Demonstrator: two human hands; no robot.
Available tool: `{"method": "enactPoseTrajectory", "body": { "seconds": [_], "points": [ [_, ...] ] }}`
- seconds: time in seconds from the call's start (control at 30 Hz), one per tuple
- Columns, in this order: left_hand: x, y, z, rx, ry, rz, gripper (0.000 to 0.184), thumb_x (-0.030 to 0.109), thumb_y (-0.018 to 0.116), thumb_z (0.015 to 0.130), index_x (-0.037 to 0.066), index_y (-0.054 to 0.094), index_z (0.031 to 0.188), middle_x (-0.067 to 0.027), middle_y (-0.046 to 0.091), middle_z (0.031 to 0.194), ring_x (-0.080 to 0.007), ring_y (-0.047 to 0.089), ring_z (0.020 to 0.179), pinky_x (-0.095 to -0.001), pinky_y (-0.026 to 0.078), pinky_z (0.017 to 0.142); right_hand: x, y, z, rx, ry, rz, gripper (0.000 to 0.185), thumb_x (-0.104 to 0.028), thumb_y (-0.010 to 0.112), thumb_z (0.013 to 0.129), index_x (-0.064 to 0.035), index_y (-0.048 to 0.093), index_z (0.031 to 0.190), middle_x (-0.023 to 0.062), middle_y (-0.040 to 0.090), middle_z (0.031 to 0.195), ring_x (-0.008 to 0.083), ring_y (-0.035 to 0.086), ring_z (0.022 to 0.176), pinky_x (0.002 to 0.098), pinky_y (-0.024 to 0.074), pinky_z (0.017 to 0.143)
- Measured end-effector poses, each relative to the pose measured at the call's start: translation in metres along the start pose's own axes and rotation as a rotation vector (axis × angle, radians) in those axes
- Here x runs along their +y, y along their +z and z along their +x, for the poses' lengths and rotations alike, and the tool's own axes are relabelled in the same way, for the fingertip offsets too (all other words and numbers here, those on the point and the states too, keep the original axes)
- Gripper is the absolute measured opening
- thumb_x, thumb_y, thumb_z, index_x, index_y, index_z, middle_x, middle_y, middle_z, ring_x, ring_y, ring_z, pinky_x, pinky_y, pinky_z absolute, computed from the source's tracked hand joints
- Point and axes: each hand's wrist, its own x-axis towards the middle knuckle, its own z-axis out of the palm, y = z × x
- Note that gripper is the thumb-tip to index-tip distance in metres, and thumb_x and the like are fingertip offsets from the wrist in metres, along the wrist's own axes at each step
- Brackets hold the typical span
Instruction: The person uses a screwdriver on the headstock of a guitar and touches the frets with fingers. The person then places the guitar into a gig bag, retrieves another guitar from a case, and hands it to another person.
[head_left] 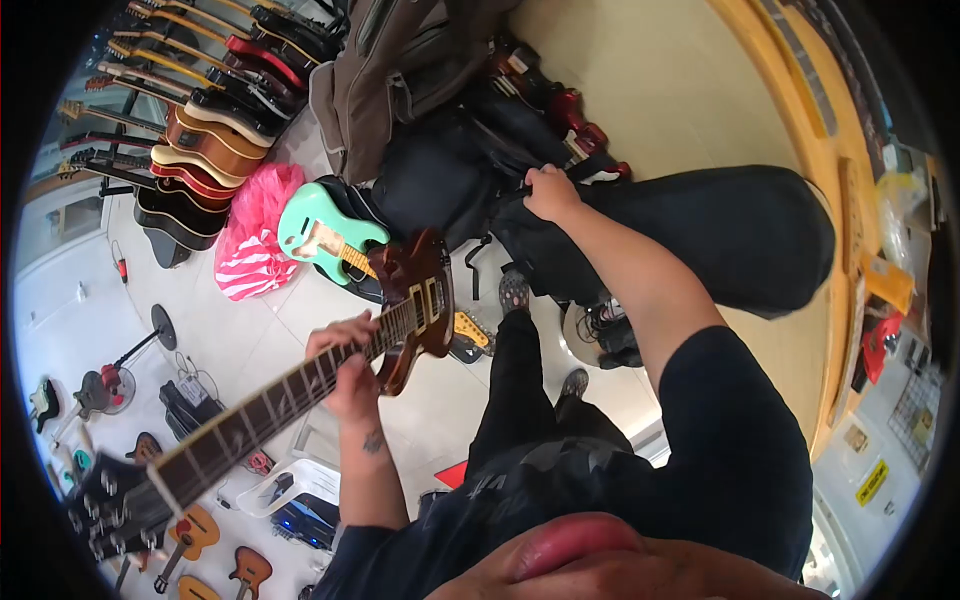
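Note:
My left hand (347, 365) is wrapped round the neck of a brown electric guitar (400, 350), close to where the neck meets the body. The guitar's dark headstock (105, 510) points to the lower left. My right hand (550, 193) is closed on the edge of a black gig bag (710, 235), its fingers curled over the fabric. What exactly the fingertips pinch there is too small to tell. Beyond the brown guitar's body lies a mint-green electric guitar (310, 228) with a maple neck.
Several guitars (205, 140) stand in a row at the upper left. A pink plastic bag (262, 240) sits on the floor beside the mint guitar. A grey-brown padded bag (370, 95) leans behind. A wooden counter edge (850, 230) curves along the right; a white basket (300, 485) is at lower left.

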Motion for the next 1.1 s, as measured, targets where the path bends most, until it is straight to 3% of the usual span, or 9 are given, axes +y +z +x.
{"method": "enactPoseTrajectory", "body": {
  "seconds": [0.03, 0.17, 0.27, 0.3, 0.33, 0.4, 0.6, 0.73, 1.1],
  "points": [
    [0.006, -0.006, -0.005, 0.015, -0.009, 0.034, 0.032, 0.012, 0.070, 0.079, 0.002, 0.057, 0.106, -0.0174, 0.065, 0.094, -0.0392, 0.068, 0.102, -0.0626, 0.043, 0.116, 0.002, 0.009, 0.011, -0.092, 0.042, -0.072, 0.045, -0.034, 0.083, 0.084, -0.0172, 0.074, 0.125, 0.0178, 0.046, 0.162, 0.0413, 0.049, 0.144, 0.0516, 0.0493, 0.112],
    [0.026, -0.020, -0.020, 0.025, -0.044, 0.153, 0.028, 0.013, 0.070, 0.079, 0.004, 0.057, 0.102, -0.0165, 0.065, 0.087, -0.0384, 0.069, 0.102, -0.0630, 0.042, 0.117, -0.007, 0.027, 0.035, -0.043, 0.081, -0.322, 0.061, -0.040, 0.087, 0.083, -0.0185, 0.073, 0.138, 0.0134, 0.050, 0.160, 0.0385, 0.050, 0.143, 0.0537, 0.0433, 0.118],
    [0.032, -0.031, -0.026, 0.044, -0.079, 0.154, 0.027, 0.013, 0.070, 0.079, 0.003, 0.057, 0.101, -0.0161, 0.065, 0.087, -0.0376, 0.069, 0.101, -0.0621, 0.042, 0.117, -0.006, 0.019, 0.066, -0.114, 0.069, -0.282, 0.060, -0.043, 0.088, 0.081, -0.0109, 0.076, 0.131, 0.0129, 0.059, 0.153, 0.0377, 0.056, 0.137, 0.0519, 0.0478, 0.115],
    [0.035, -0.030, -0.027, 0.076, -0.095, 0.146, 0.027, 0.013, 0.070, 0.079, 0.003, 0.057, 0.101, -0.0157, 0.065, 0.087, -0.0370, 0.069, 0.100, -0.0612, 0.042, 0.117, 0.001, 0.017, 0.074, -0.068, -0.024, -0.242, 0.053, -0.040, 0.088, 0.082, -0.0050, 0.080, 0.121, 0.0148, 0.073, 0.134, 0.0363, 0.065, 0.125, 0.0478, 0.0534, 0.108],
    [0.039, -0.033, -0.028, 0.092, -0.112, 0.147, 0.027, 0.013, 0.070, 0.078, 0.003, 0.057, 0.101, -0.0156, 0.065, 0.087, -0.0369, 0.069, 0.099, -0.0609, 0.042, 0.117, 0.006, 0.018, 0.075, 0.069, -0.117, -0.163, 0.030, -0.027, 0.083, 0.086, -0.0063, 0.084, 0.108, 0.0167, 0.078, 0.115, 0.0356, 0.070, 0.114, 0.0446, 0.0565, 0.103],
    [0.041, -0.039, -0.028, 0.119, -0.127, 0.129, 0.027, 0.012, 0.069, 0.078, 0.003, 0.057, 0.101, -0.0155, 0.064, 0.087, -0.0367, 0.068, 0.099, -0.0602, 0.043, 0.116, -0.002, 0.010, 0.074, 0.200, -0.172, -0.015, 0.017, -0.011, 0.077, 0.085, -0.0091, 0.085, 0.099, 0.0165, 0.079, 0.108, 0.0330, 0.071, 0.112, 0.0436, 0.0570, 0.101],
    [0.062, -0.046, -0.030, 0.174, -0.159, 0.036, 0.028, 0.008, 0.066, 0.075, 0.003, 0.056, 0.101, -0.0150, 0.063, 0.088, -0.0371, 0.068, 0.100, -0.0602, 0.042, 0.117, -0.043, -0.076, 0.028, 0.428, -0.431, 0.121, 0.017, 0.002, 0.072, 0.081, -0.0083, 0.084, 0.086, 0.0158, 0.080, 0.109, 0.0324, 0.072, 0.113, 0.0422, 0.0575, 0.101],
    [0.084, -0.041, -0.027, 0.172, -0.127, -0.019, 0.028, 0.006, 0.064, 0.076, 0.002, 0.056, 0.102, -0.0149, 0.062, 0.088, -0.0370, 0.067, 0.101, -0.0605, 0.042, 0.118, -0.070, -0.160, -0.019, 0.466, -0.466, 0.142, 0.019, 0.005, 0.069, 0.080, -0.0073, 0.083, 0.084, 0.0151, 0.080, 0.109, 0.0320, 0.072, 0.112, 0.0412, 0.0579, 0.099],
    [0.148, -0.023, -0.007, 0.034, 0.025, 0.018, 0.031, 0.009, 0.066, 0.077, 0.001, 0.056, 0.106, -0.0145, 0.062, 0.089, -0.0361, 0.067, 0.101, -0.0580, 0.043, 0.116, -0.131, -0.265, -0.198, 0.359, -0.691, 0.140, 0.020, 0.010, 0.071, 0.074, -0.0045, 0.080, 0.082, 0.0141, 0.079, 0.106, 0.0325, 0.072, 0.104, 0.0412, 0.0594, 0.091]
  ]
}}
